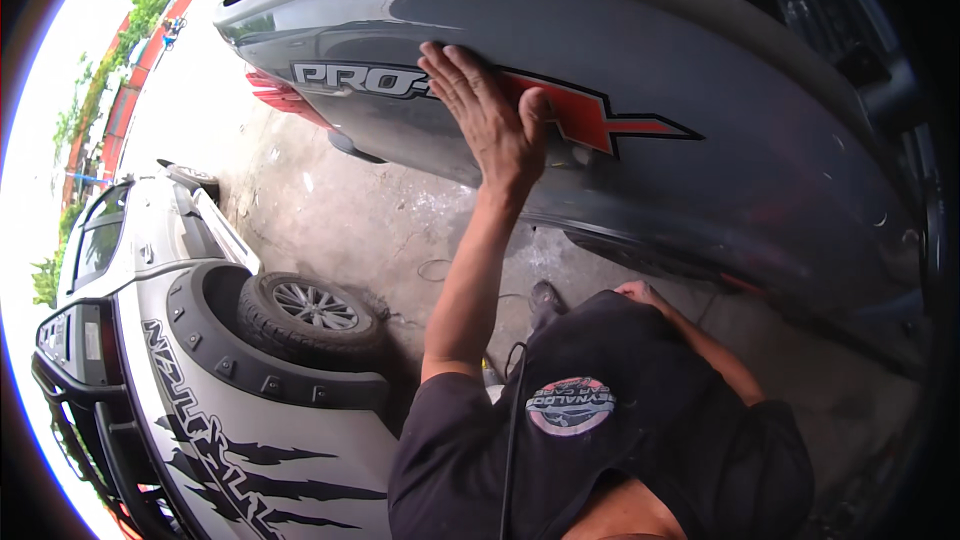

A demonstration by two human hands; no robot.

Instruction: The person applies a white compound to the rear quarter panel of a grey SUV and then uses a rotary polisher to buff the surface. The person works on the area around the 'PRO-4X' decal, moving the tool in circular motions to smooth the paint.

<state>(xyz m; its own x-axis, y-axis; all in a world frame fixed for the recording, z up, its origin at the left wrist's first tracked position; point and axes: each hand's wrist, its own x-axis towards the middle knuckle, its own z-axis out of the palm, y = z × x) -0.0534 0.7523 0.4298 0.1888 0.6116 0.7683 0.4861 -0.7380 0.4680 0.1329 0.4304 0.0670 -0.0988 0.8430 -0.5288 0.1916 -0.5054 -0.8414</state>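
Observation:
My left hand (pixel 488 130) lies flat against the grey side panel (pixel 700 65) of a vehicle, fingers stretched and thumb held apart. Under and around it runs a decal with pale lettering (pixel 355 78) on the left and a red, black-edged pointed shape (pixel 585 120) on the right. The hand covers the middle of this decal. Down by my waist is my right hand (pixel 642 292), largely hidden behind my dark shirt (pixel 640 370). Its fingers do not show well enough to tell what they do.
A second, pale vehicle with black claw-mark graphics (pixel 270 485) stands at my left, its front wheel (pixel 312 308) turned outward. Concrete floor (pixel 400 205) lies between the vehicles. A thin black cord (pixel 512 420) hangs over my shirt. The grey vehicle's red tail light (pixel 283 98) is at far left.

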